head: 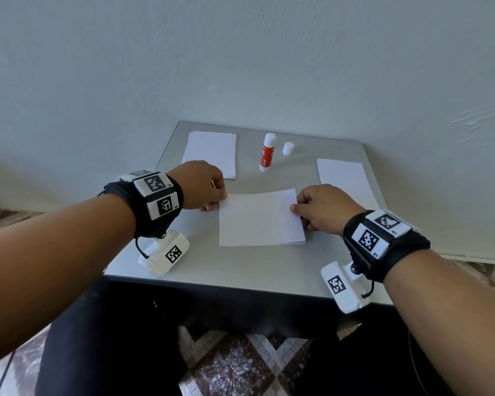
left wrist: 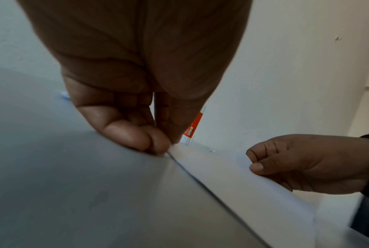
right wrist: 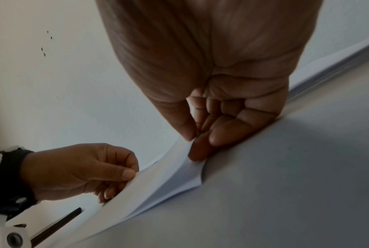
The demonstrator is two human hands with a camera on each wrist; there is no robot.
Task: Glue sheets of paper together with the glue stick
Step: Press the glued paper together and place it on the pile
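A white sheet of paper (head: 259, 217) lies over another sheet in the middle of the grey table (head: 240, 267), its far edge lifted and bowed. My left hand (head: 209, 190) pinches the sheet's far left corner (left wrist: 174, 149). My right hand (head: 312, 207) pinches the far right corner (right wrist: 189, 147) between thumb and fingers. A red and white glue stick (head: 267, 152) stands upright and uncapped behind the sheet, and its white cap (head: 288, 148) stands just to its right. Part of the glue stick (left wrist: 193, 125) shows behind my left fingers in the left wrist view.
A stack of white paper (head: 210, 154) lies at the table's far left. Another stack of paper (head: 345, 178) lies at the right, behind my right hand. A pale wall (head: 240, 67) runs close behind the table. The table's front edge is near my legs.
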